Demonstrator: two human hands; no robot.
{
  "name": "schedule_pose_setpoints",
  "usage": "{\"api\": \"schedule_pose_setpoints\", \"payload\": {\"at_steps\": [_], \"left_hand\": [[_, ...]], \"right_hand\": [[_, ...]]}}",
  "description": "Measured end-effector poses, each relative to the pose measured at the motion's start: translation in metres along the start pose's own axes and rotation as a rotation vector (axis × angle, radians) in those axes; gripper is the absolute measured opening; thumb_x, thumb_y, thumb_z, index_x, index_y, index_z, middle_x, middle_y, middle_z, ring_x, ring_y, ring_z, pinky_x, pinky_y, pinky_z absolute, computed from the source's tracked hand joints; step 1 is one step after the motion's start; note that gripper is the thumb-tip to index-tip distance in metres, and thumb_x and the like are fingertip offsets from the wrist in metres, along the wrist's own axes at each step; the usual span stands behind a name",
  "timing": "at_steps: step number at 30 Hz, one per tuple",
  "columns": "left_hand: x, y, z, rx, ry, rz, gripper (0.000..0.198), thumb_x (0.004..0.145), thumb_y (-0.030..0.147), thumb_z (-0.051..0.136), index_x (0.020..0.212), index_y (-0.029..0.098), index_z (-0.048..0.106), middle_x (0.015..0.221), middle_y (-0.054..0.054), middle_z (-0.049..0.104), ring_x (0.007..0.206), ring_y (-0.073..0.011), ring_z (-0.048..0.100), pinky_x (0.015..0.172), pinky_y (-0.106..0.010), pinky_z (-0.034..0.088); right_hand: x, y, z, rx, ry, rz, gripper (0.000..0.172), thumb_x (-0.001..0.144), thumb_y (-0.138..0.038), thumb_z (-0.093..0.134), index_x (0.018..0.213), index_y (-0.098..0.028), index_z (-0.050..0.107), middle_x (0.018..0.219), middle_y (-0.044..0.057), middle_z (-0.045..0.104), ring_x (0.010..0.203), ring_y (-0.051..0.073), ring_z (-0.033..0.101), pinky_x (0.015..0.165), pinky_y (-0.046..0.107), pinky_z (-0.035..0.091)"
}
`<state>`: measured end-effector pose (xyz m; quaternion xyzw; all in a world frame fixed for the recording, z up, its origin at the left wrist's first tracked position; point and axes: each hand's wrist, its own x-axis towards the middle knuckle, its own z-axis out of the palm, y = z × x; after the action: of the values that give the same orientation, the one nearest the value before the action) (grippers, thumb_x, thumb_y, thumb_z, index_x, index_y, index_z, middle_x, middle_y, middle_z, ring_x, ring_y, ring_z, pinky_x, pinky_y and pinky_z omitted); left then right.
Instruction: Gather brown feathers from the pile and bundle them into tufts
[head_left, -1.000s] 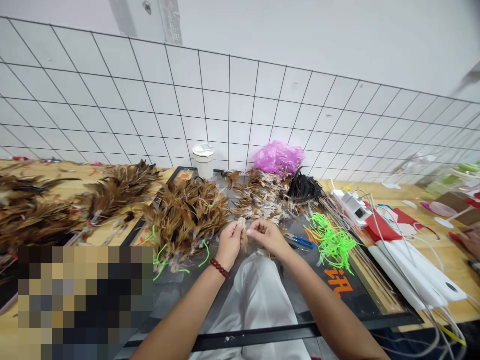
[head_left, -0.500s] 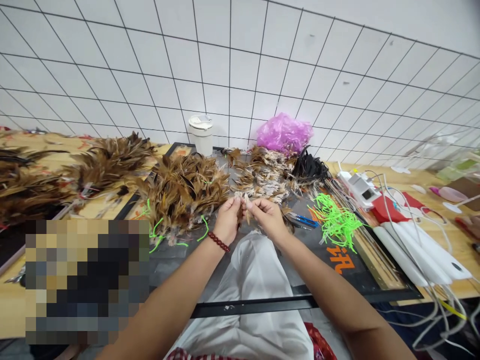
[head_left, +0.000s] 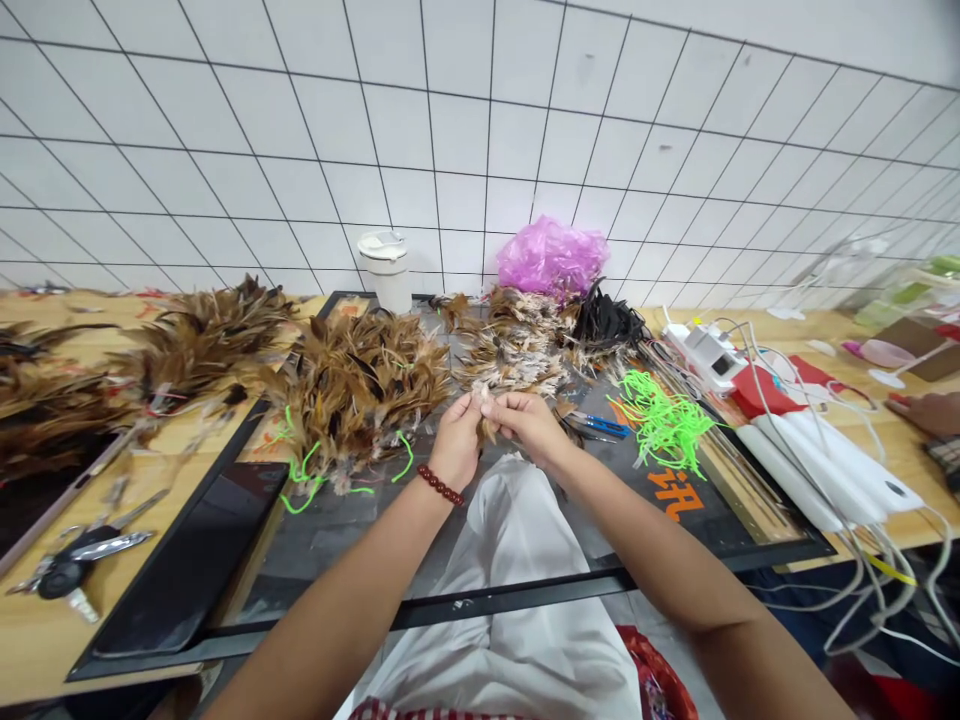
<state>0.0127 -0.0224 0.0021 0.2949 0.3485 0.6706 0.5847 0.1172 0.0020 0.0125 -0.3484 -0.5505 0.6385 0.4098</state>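
Wooden tabletop [head_left: 45, 655], downy pinched feathers [head_left: 487, 430]

Left hand [head_left: 457, 440], right hand [head_left: 531, 425]: both bare. Forearms [head_left: 352, 580]: bare. Bracelet [head_left: 441, 485]: one, left wrist, single strand, round dark reddish-brown beads, glossy. Legwear [head_left: 517, 545]: white, loose, creased, cut unclear. Garment edge [head_left: 420, 711]: red-and-white check, mostly hidden.

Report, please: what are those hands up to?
Left hand and right hand pinching small feather tuft. Blue-handled snips beside right hand. Nothing visibly blocking either hand.
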Motion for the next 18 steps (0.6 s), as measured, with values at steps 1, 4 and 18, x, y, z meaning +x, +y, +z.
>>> {"api": "schedule_pose_setpoints", "payload": {"at_steps": [1,4,18], "left_hand": [[0.001,-0.001,-0.001,0.037,0.024,0.023,0.03,0.067,0.041,0.071,0.069,0.013,0.059,0.061,0.002,0.054,0.055,-0.0072,0.046,0.055,-0.02,0.038],[0.002,-0.003,-0.004,0.188,0.143,0.131,0.028,0.073,0.04,0.066,0.067,0.014,0.057,0.064,0.002,0.054,0.059,-0.0072,0.047,0.057,-0.02,0.038],[-0.015,0.013,0.011,0.158,-0.191,-0.094,0.034,0.072,0.046,0.066,0.076,0.014,0.056,0.052,0.007,0.037,0.041,-0.0026,0.029,0.041,-0.017,0.025]], "right_hand": [[0.001,0.002,-0.001,-0.024,-0.025,0.014,0.036,0.066,-0.044,0.072,0.056,-0.015,0.054,0.051,-0.004,0.054,0.042,0.004,0.037,0.043,0.02,0.025],[0.003,0.005,-0.004,-0.126,-0.043,-0.004,0.034,0.066,-0.043,0.073,0.061,-0.015,0.054,0.052,-0.004,0.053,0.043,0.005,0.04,0.044,0.02,0.028],[0.003,-0.014,-0.037,0.012,-0.359,-0.094,0.047,0.068,-0.031,0.076,0.112,-0.02,0.064,0.079,-0.001,0.063,0.073,0.012,0.061,0.073,0.027,0.05]]}}
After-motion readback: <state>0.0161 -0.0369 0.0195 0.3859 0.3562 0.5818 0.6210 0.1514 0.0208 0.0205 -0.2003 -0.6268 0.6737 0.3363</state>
